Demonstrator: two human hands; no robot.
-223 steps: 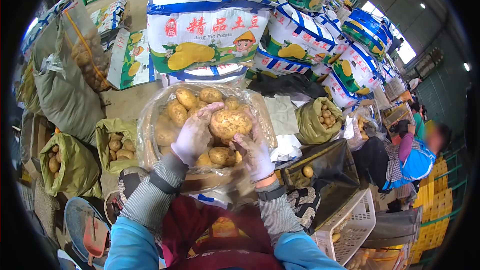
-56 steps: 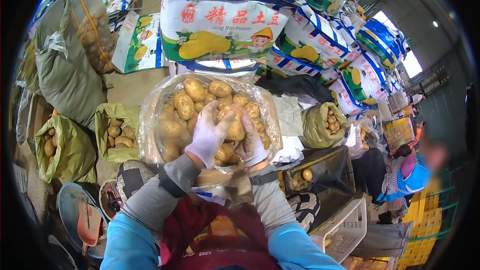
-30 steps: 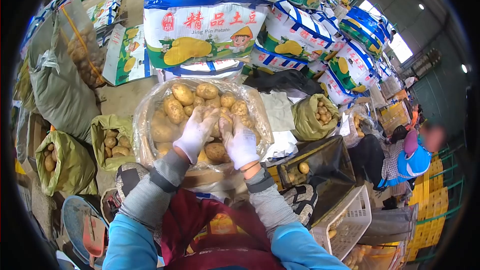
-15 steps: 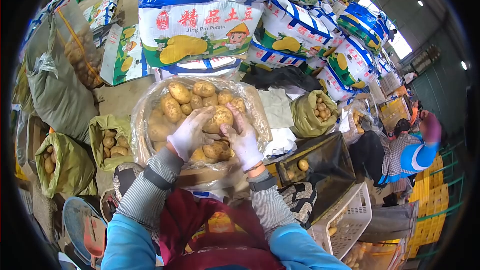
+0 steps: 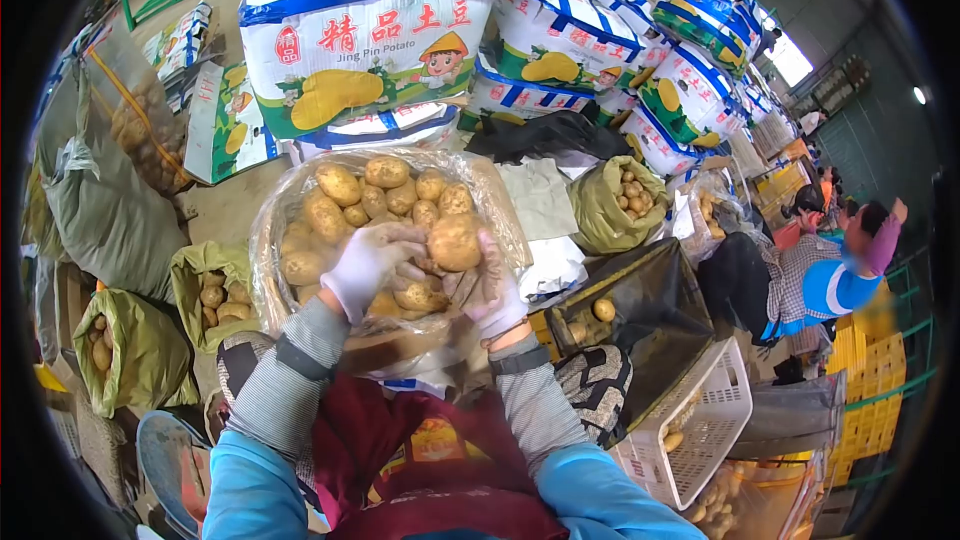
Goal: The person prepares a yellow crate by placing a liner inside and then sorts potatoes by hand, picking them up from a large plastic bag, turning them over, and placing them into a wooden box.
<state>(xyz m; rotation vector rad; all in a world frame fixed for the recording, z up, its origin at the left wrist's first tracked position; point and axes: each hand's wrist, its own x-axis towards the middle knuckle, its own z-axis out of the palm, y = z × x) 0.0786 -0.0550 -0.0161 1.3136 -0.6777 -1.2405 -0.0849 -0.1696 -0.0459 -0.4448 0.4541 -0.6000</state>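
A plastic-lined box [image 5: 518, 212] full of potatoes stands in front of me. Over its right half, a large round potato [image 5: 455, 242] rests against the fingers of my right hand [image 5: 490, 290], which wears a pale glove and is curled around its right and lower side. My left hand [image 5: 370, 265], also gloved, lies over the potatoes just left of it, fingers bent; whether its fingertips touch the large potato or another one is hard to tell. A dirt-covered potato [image 5: 422, 295] lies in the box between my hands.
Printed potato bags [image 5: 370, 50] are stacked beyond the box. Green sacks of potatoes [image 5: 140, 355] stand at the left, another [image 5: 600, 210] at the right. A black bin [image 5: 650, 310] and a white crate [image 5: 700, 440] lie right. A person [image 5: 800, 280] sits at far right.
The large potato has shifted right relative to the box, now at my right hand's fingers. My left hand has come away from its side. The whole view has moved slightly.
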